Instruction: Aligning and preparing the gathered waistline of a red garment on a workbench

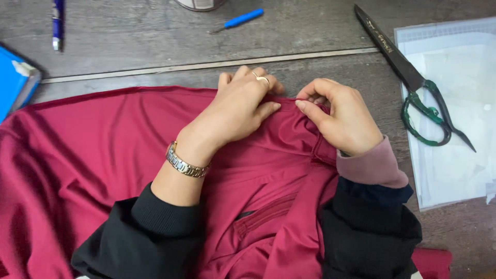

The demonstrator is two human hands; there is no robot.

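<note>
Where the dark sleeves enter at 6 o'clock, the maroon garment (103, 170) lies spread over the grey wooden table (155, 41), covering the lower left and centre of the view. Left hand (237, 106): palm down on the cloth just above centre, fingers curled, thumb extended toward 3 o'clock, pressing the folded edge; a metal watch band (186, 163) circles the wrist and a ring (262, 79) sits on one finger. Right hand (338, 116): just beside the left at its 3 o'clock, fingers bent inward, thumb and forefinger pinching the same fabric edge.

At 3 o'clock, dark scissors with green-wrapped handles (418, 88) lie partly on a clear plastic bag (460, 119). At 9 o'clock sits a blue box (13, 80). At 12 o'clock lies a blue-handled tool (240, 19); at 11 o'clock, a blue pen (58, 23).
</note>
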